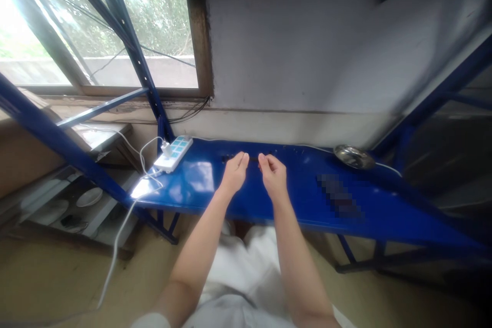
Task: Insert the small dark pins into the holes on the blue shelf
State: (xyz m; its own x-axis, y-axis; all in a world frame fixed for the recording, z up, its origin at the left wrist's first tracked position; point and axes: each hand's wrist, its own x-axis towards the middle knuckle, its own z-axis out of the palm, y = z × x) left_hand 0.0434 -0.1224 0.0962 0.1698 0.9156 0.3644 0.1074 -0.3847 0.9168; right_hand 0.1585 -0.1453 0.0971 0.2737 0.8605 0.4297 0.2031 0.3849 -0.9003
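Note:
My left hand (pixel 234 173) is closed in a pinch over the far part of the blue bench (pixel 184 192), its thumb and fingers pressed together. Opposite it, my right hand (pixel 274 176) also pinches, with its fingers curled. A short, thin dark strip (pixel 254 159) spans the gap between the two sets of fingertips; its ends are hidden in the fingers and its kind is too small to make out. A few small dark bits lie on the bench just behind my hands.
At left a white power strip (pixel 175 154) has a plug and a cable trailing off the bench edge. A shiny round metal dish (pixel 354 157) sits at the back right. Nearer lies a dark pixelated object (pixel 338 196). Blue metal uprights (pixel 126 31) frame both sides.

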